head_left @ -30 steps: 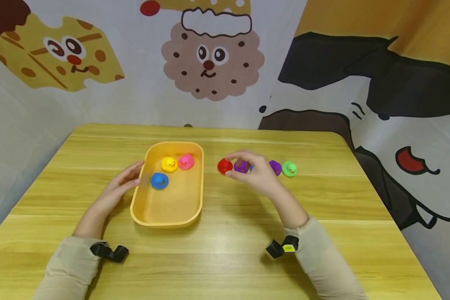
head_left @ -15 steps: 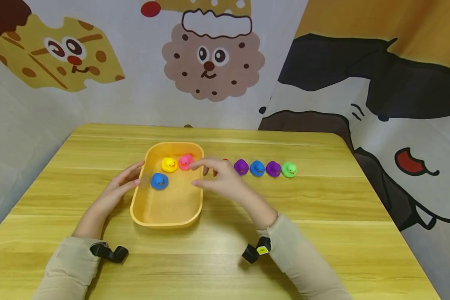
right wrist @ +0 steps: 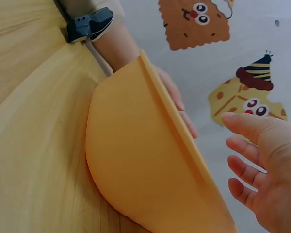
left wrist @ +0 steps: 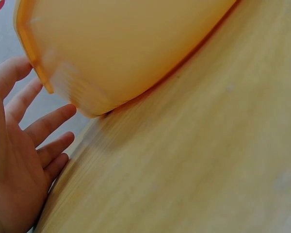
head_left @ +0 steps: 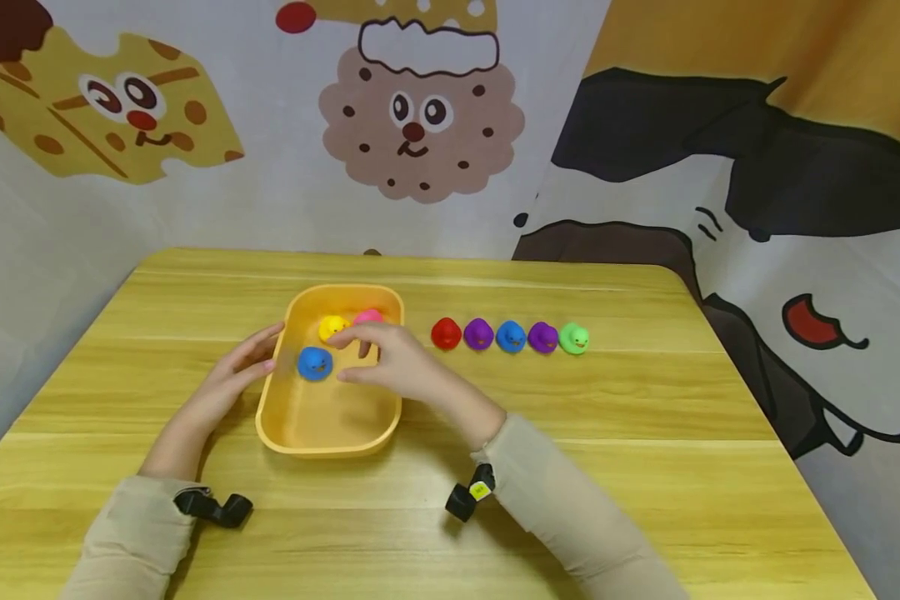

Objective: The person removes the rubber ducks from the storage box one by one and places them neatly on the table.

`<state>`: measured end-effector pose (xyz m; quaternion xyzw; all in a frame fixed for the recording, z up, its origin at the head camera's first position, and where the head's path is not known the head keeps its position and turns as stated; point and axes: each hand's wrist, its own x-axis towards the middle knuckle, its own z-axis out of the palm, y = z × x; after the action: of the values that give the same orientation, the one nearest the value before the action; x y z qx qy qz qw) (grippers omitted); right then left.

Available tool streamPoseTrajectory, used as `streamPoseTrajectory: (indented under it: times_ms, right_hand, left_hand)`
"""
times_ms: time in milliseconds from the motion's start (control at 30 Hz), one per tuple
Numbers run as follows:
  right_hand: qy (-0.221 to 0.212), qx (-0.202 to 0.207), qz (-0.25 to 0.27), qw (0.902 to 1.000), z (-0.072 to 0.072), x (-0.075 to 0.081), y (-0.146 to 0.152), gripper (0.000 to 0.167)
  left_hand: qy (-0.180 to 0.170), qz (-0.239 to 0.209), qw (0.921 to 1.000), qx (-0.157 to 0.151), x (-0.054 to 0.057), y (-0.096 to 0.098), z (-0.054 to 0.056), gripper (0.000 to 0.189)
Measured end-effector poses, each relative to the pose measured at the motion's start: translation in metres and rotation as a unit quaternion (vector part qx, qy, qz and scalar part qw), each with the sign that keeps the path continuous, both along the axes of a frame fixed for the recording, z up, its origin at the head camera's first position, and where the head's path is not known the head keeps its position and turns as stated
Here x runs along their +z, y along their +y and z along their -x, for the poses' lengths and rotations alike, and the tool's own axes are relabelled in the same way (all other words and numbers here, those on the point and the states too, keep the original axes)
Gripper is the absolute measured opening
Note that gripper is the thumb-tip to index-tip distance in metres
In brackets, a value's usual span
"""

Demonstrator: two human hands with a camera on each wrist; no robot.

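Tray: we find the yellow-orange tray (head_left: pixel 330 429) on the wooden table (head_left: pixel 667 417).
Ducks inside: blue duck (head_left: pixel 315 364) near ten o'clock, yellow duck (head_left: pixel 331 327) at twelve, pink duck (head_left: pixel 369 316) at one.
Wrist views: the left shows us spread fingers and palm, the right the tray's outer wall; only the head view shows us ducks.
Right hand (head_left: pixel 397 362): over the three-o'clock rim, thumb and fingers parted; blue duck at its nine.
Left hand (head_left: pixel 234 375): fingers loosely extended, touching the tray's nine-o'clock side; blue duck at its three.
Row outside: five ducks (head_left: pixel 511 337) at three o'clock.
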<state>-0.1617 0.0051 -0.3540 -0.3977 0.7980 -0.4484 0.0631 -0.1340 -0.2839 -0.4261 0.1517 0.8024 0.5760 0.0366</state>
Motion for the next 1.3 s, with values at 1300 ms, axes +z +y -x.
streamPoseTrajectory:
  times_ms: [1300]
  right_hand:
    - [-0.013,-0.001,-0.188,0.9820,0.031,-0.026,-0.063,0.039]
  left_hand:
    - [-0.002,-0.012,0.9999,-0.010,0.001,0.000,0.002,0.053]
